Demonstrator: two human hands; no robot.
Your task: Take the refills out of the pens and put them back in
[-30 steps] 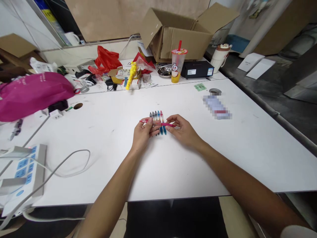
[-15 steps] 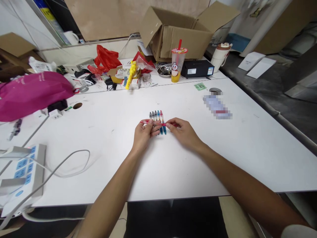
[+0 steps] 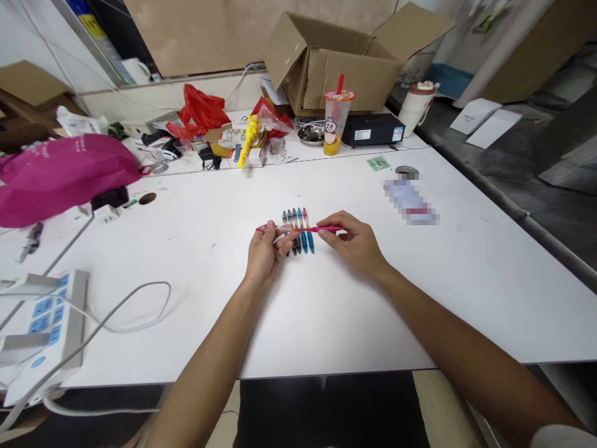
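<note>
My left hand (image 3: 265,252) pinches the clear barrel of a pink pen (image 3: 280,230), held level above the table. In the fingers of my right hand (image 3: 352,241) is the pen's pink end piece (image 3: 330,228). A thin pinkish-red length runs between the two hands; whether the two parts are still joined I cannot make out. Just behind and below lies a row of several pens (image 3: 305,239), side by side, with black, blue and pink ends. My left fingers partly hide the row's left side.
On the white table (image 3: 298,330) a power strip (image 3: 51,323) with a looping cable lies at left, near a magenta bag (image 3: 69,177). Along the back stand a drink cup (image 3: 336,121), a black box (image 3: 373,129) and an open carton (image 3: 342,74). A blurred-out item (image 3: 410,202) lies at right.
My hands have moved farther apart, the left one to the left and the right one to the right. More of the thin pinkish-red length shows between them.
</note>
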